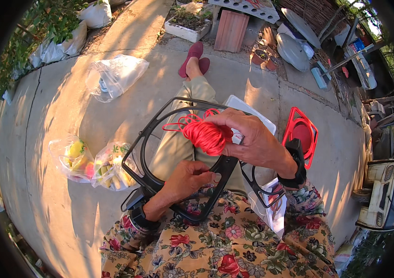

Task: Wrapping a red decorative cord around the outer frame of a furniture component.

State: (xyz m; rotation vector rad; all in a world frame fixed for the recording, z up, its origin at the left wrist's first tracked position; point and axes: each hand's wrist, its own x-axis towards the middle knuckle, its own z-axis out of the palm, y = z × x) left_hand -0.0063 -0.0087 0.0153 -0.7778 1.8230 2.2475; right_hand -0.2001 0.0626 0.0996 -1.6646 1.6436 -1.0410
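A bundle of thin red cord [206, 135] with loose loops at its left side is pinched in my right hand [252, 139], thumb below and fingers above. Across my lap lies a black plastic frame [143, 113] with angular outer bars and a large round opening. My left hand [183, 184] is closed at the frame's near right bar, its thumb tip pressed on the bar and its other fingers curled. The red cord hangs above the frame's far right part. Black bands wrap both my wrists.
To my right stand a red plastic frame [301, 134], a second black frame [252, 185] and a white container [278, 217]. Bags of fruit [74, 160] and a clear plastic bag [118, 76] lie on the concrete at left. Flower pots [260, 56] and a planter [185, 30] stand ahead.
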